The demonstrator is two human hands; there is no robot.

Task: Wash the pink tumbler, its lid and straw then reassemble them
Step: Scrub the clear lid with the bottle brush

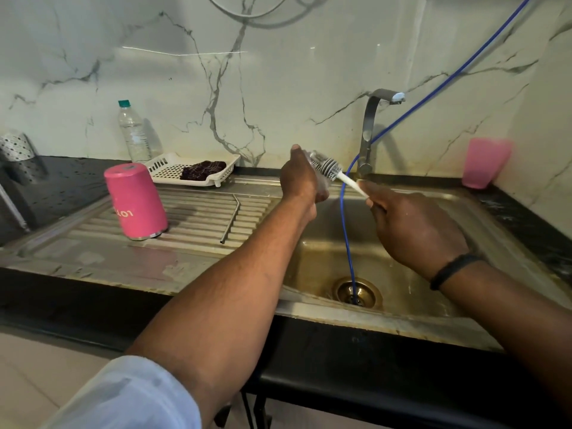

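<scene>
A: What's nearest to us right now?

B: The two forearms are reaching up from the bottom of the frame over the steel sink (402, 317). The right hand (414, 230) is curling round the white handle of a bottle brush (332, 169); the left hand (301, 181) is gripping a clear lid (312, 157), mostly hidden by the fingers.

A: So how are the two lying to each other?

B: The brush's long axis is running from right of centre up and leftward, its grey bristle head touching the lid. The lid is sitting just left of the right grip, so I'd judge the scrubbing stroke is going along that line.

A: And the rest of the set?

B: Farther left, the pink tumbler (134, 201) is standing mouth-down on the ribbed draining surface (198, 218), smooth-sided with a metal rim. The thin bent metal straw (230, 221) is lying beside it, apart, pointing toward the wall.

A: Anything beyond?

B: A white slotted tray (161, 168), a plastic bottle (133, 134), the tap (370, 128) and a blue hose (348, 243) dropping into the drain.
</scene>
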